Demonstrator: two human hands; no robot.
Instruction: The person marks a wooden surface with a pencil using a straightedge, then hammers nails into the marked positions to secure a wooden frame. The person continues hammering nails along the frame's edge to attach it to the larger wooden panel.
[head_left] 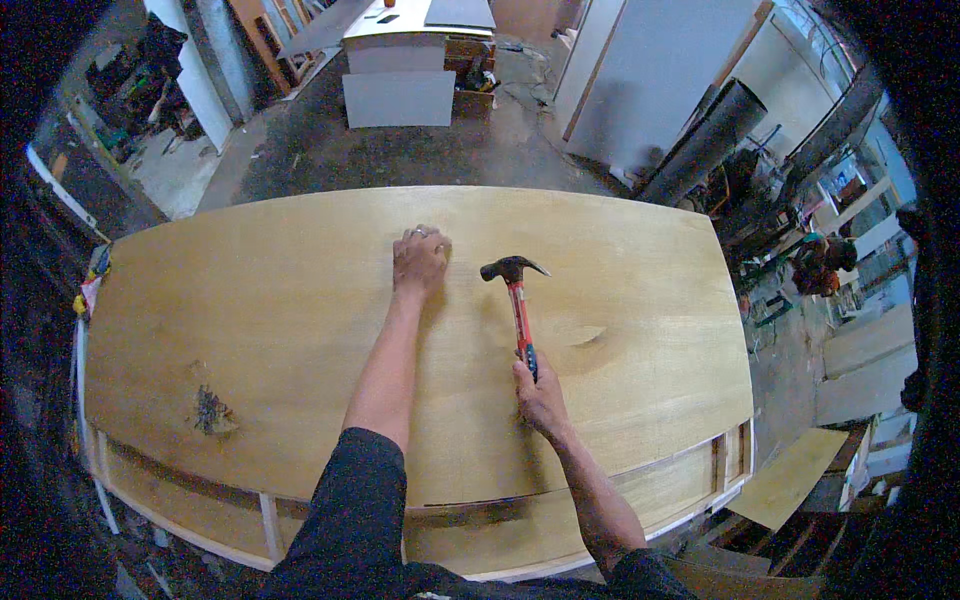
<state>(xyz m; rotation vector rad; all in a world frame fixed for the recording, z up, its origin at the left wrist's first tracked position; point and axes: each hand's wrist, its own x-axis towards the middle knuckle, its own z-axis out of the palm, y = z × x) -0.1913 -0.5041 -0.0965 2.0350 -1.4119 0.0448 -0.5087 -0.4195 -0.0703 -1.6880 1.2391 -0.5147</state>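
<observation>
A large sheet of light plywood (250, 300) lies flat over a white wooden frame (268, 522). My left hand (418, 262) rests on the sheet near its far middle, fingers curled down; whether it pinches anything is hidden. My right hand (540, 392) grips the lower end of a claw hammer (516, 300) with a red and blue handle. The dark hammer head hangs just above the sheet, a short way right of my left hand.
A dark knot stain (211, 412) marks the sheet at the near left. Beyond the sheet are a white cabinet (400, 70) and leaning white panels (650, 80). A dark tube (705, 140) and clutter stand at the right. A loose plywood offcut (790, 478) lies at the lower right.
</observation>
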